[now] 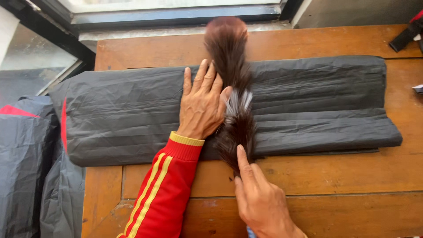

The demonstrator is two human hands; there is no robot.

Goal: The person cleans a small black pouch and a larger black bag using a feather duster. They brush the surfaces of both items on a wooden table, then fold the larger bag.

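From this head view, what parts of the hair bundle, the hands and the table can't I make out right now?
- Hair bundle: far end blurred; its middle is partly hidden behind the left hand.
- Right hand: wrist and heel cut off by the bottom edge; only the forefinger shows clearly.
- Black pad: left end runs off the wooden table.
- Dark object: cut off by the right edge, unidentifiable.

The left hand [202, 105] lies flat, palm down, fingers stretched forward and close together, thumb angled out to the right — its wrist and forearm run back toward the lower left in a red sleeve with yellow stripes. The right hand [260, 200] comes up from the bottom edge, forefinger extended forward — other fingers curled under
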